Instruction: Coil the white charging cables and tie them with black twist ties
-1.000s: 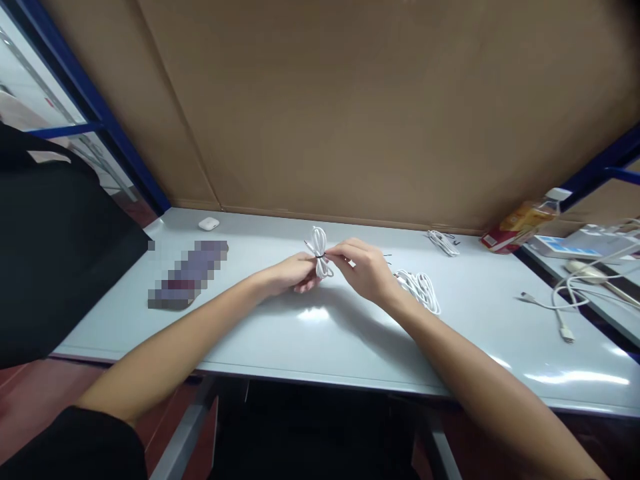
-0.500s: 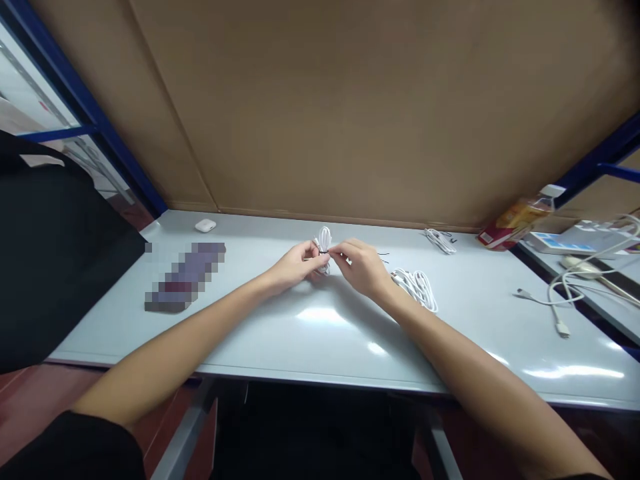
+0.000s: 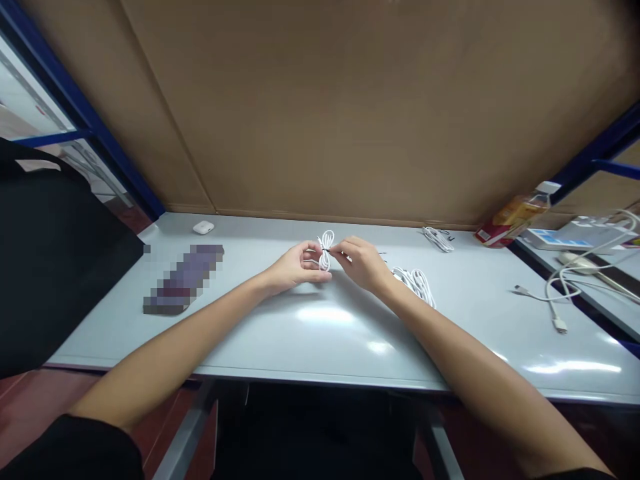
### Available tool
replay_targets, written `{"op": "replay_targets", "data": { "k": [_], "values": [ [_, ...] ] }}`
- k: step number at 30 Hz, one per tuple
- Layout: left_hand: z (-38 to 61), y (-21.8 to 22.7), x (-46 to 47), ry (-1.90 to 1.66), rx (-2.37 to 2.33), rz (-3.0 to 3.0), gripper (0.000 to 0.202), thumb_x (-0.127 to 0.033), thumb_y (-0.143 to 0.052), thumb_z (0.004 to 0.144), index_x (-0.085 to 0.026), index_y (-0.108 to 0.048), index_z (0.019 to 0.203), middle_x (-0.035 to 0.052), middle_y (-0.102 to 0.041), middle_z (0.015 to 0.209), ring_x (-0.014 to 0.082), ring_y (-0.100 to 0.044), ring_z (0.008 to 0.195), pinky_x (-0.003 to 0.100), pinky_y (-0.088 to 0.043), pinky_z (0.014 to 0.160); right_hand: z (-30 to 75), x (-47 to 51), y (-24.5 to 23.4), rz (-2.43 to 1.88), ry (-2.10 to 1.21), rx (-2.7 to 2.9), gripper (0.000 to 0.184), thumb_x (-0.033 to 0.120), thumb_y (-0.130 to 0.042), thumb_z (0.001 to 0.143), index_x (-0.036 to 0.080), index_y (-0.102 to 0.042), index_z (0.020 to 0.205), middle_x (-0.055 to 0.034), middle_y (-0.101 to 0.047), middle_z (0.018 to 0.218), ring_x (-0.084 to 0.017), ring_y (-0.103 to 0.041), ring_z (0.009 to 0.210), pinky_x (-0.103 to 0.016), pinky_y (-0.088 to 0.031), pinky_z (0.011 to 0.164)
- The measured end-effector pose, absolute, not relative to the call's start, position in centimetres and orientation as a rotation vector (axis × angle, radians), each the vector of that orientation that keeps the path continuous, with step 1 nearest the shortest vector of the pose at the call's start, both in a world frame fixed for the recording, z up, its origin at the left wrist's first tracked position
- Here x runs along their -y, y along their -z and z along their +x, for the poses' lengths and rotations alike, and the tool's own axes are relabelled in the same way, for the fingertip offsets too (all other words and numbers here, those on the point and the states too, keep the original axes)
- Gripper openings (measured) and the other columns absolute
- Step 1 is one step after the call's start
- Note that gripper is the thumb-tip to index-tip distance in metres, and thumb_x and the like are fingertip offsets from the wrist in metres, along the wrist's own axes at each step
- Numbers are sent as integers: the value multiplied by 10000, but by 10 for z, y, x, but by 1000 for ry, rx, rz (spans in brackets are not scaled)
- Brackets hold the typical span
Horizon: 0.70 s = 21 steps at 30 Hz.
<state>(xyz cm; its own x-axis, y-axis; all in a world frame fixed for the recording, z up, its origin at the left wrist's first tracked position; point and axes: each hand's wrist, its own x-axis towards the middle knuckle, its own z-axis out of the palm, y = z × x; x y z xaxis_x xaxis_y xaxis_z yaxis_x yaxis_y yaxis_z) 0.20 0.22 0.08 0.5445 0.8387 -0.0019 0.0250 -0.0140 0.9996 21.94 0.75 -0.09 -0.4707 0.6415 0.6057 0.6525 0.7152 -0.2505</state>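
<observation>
A coiled white cable stands bunched above the table, with a thin black twist tie round its middle. My left hand loosely cradles the coil from the left, its curled fingers at the side and its thumb stretched below. From the right, my right hand pinches the tie's end between thumb and fingertips. Just beyond the right wrist lies another coiled white cable, partly covered by the forearm. Thin black ties lie behind the right hand.
Farther back is a bundled white cable. A drink bottle leans at the back right, near loose white cables. A white earbud case and a blurred-out object lie left. A brown panel closes off the back.
My left thumb has come down off the coil's front and the left fingers have loosened, showing more of the cable. My right hand still pinches the tie. The view shifted slightly.
</observation>
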Motion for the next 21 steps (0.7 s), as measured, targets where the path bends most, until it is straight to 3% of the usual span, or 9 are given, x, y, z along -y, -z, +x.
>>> {"op": "replay_targets", "data": {
  "k": [5, 10, 13, 16, 21],
  "values": [
    [2, 1, -3, -786, -772, 1580, 757, -279, -879, 737, -263, -439, 1353, 49, -672, 1063, 166, -685, 881, 376, -543, 867, 218, -6, 2, -995, -51, 2213, 238, 159, -534, 986, 195, -696, 815, -60, -701, 810, -188, -595, 765, -293, -431, 697],
    [4, 0, -5, -802, -732, 1778, 592, -349, -793, 816, -200, -612, 1360, 93, -699, 1119, 210, -652, 998, 370, -520, 911, 217, -6, 2, -988, -85, 2206, 246, 166, -527, 984, 196, -678, 792, -48, -701, 785, -182, -589, 747, -296, -439, 697],
    [2, -2, -5, -779, -773, 1854, 620, -374, -757, 834, -212, -612, 1414, 58, -699, 1057, 175, -627, 878, 322, -513, 821, 217, -6, 2, -990, -97, 2200, 240, 150, -528, 976, 190, -678, 792, -43, -705, 791, -174, -590, 750, -289, -441, 693],
    [0, -4, -4, -741, -820, 1922, 645, -396, -718, 863, -243, -568, 1472, -11, -619, 823, 128, -518, 685, 276, -457, 669, 218, -7, 3, -1003, -104, 2194, 239, 149, -534, 973, 189, -684, 792, -34, -701, 783, -166, -589, 737, -285, -442, 694],
    [0, -3, -2, -746, -819, 1955, 628, -392, -692, 879, -256, -562, 1477, -39, -526, 743, 119, -438, 653, 269, -415, 648, 217, -6, 3, -1035, -89, 2205, 234, 129, -537, 971, 181, -701, 812, -36, -694, 773, -165, -586, 725, -276, -428, 676]
  ]
}}
